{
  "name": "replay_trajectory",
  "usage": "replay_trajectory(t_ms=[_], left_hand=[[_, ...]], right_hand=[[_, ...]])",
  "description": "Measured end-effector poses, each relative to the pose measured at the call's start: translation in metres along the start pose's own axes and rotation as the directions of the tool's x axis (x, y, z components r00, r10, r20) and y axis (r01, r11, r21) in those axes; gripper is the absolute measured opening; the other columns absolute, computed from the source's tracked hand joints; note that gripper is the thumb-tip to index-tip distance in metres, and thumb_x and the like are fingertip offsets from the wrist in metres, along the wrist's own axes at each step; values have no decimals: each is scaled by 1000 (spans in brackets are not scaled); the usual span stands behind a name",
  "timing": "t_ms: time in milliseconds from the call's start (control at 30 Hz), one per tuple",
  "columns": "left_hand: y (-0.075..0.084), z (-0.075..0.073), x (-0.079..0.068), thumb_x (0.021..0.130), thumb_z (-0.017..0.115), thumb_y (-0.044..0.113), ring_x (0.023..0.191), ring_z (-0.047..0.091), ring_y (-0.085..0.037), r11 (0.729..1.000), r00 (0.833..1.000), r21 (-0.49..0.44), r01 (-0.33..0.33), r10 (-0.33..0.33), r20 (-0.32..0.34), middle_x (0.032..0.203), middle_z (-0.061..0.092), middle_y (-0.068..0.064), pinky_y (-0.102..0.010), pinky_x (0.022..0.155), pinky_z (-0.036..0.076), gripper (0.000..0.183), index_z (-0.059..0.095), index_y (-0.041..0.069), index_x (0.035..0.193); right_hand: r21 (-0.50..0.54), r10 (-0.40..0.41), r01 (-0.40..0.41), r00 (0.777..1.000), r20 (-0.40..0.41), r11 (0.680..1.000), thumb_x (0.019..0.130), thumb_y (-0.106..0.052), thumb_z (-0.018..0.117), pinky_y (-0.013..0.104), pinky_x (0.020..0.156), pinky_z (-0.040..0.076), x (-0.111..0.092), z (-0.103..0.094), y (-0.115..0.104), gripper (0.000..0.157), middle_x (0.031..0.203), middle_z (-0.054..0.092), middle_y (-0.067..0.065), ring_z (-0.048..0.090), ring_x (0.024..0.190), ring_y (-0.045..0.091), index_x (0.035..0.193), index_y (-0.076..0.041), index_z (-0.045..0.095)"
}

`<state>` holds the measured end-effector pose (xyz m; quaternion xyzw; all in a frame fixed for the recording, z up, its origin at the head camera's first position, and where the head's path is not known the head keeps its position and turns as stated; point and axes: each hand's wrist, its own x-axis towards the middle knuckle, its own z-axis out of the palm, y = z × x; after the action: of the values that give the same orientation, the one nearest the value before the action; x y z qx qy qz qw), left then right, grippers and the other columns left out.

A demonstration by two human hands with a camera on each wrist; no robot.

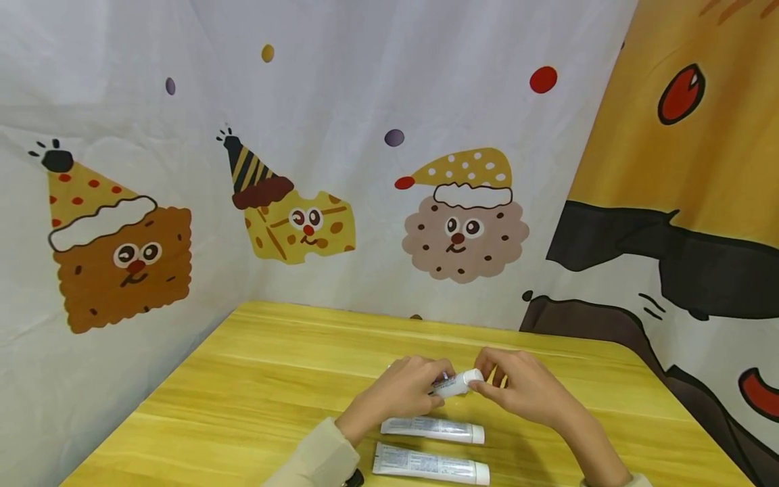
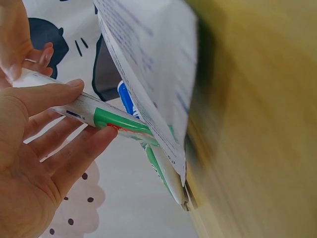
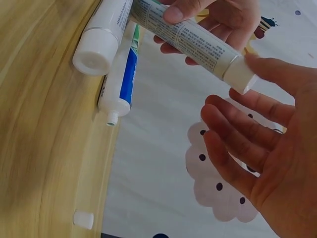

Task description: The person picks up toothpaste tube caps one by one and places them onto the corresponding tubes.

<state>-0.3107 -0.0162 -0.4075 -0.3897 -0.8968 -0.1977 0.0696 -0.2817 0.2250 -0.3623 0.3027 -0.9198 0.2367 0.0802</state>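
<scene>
In the head view, my left hand [image 1: 414,387] holds a white toothpaste tube [image 1: 452,385] above the table, its cap end toward the right. The tube shows a green band in the left wrist view, with the thumb on one side and the fingers on the other. My right hand [image 1: 529,385] has its thumb and forefinger at the tube's white cap [image 3: 239,75], the other fingers spread loosely. An uncapped toothpaste tube [image 3: 119,84] with blue and green print lies beyond, its bare nozzle showing. Nearby on the wood sits a loose white cap [image 3: 83,219].
Two capped toothpaste tubes lie side by side nearer me, a middle tube [image 1: 432,429] and a front tube [image 1: 431,464]. The yellow wooden table [image 1: 243,399] ends at a white cartoon-printed curtain [image 1: 365,81] behind and at the sides.
</scene>
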Motion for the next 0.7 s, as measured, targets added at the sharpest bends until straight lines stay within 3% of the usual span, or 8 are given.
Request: replay_trajectory(t_ms=[133,367,567,700], left_hand=[[1,-1,0,90,81,19,76,60,1,1000,1000,2,-1,1,3,103,76,6,-17,67,48,32,69,18,119],[1,-1,-1,89,82,19,78,61,1,1000,1000,1,-9,9,-15,105,76,6,-17,68,49,32,70,19,119],[0,0,0,89,81,18,74,58,2,1000,1000,0,-12,12,-13,102,76,6,-16,66,47,31,70,18,118],[1,0,0,88,81,18,74,58,2,1000,1000,-4,-14,14,-12,101,76,6,-16,65,47,31,70,18,117]], right_hand=[[-6,6,-6,1000,-3,1000,97,-46,70,21,58,48,-1,-1,0,20,82,65,-17,58,69,-4,94,-26,67],[6,-16,16,1000,3,1000,93,-34,77,21,57,51,-1,-4,-1,19,84,67,-14,59,69,-4,104,-23,66],[-26,1,-1,1000,-24,1000,97,-45,70,21,57,47,-1,-4,0,20,79,64,-19,57,67,-5,89,-27,65],[-19,11,-12,999,-31,1000,95,-46,72,21,58,49,-2,-4,1,22,82,66,-17,58,68,-5,98,-25,67]])
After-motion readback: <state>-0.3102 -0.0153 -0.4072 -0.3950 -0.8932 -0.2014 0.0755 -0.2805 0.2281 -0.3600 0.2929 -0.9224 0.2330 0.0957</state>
